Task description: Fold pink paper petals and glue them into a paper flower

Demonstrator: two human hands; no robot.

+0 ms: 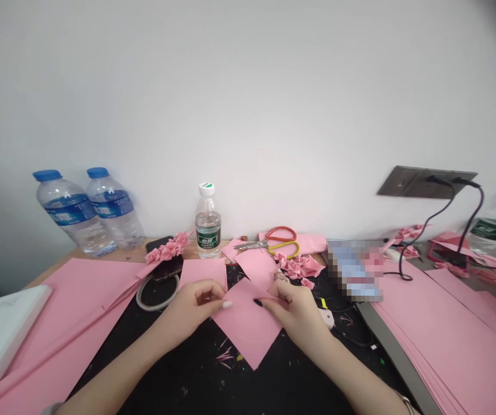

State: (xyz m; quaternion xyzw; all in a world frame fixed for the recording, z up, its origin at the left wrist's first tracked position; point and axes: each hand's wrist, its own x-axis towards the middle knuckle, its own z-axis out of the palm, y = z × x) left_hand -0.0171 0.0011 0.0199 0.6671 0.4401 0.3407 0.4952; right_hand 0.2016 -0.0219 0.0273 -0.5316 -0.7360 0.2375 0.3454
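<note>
A square of pink paper [250,337] is held up between my two hands, one corner pointing down toward me. My left hand [204,300] pinches its left corner between thumb and fingers. At the right edge, my right hand [293,308] grips the same sheet, its dark-nailed thumb lying on the paper. Just behind it lies another pink paper piece [256,266]. Scissors [273,244] with one red and one yellow handle rest beyond my hands. Folded pink paper flowers [297,266] lie beside my right hand. More pink paper [202,271] sits behind my left hand.
Two blue-capped bottles [68,216] lean on the wall at left; a white-capped bottle [207,227] stands centrally. A white box [8,331] lies on pink sheets. A tape ring [156,293] is near my left hand. Cables [431,222] hang from the wall socket [403,181] at right.
</note>
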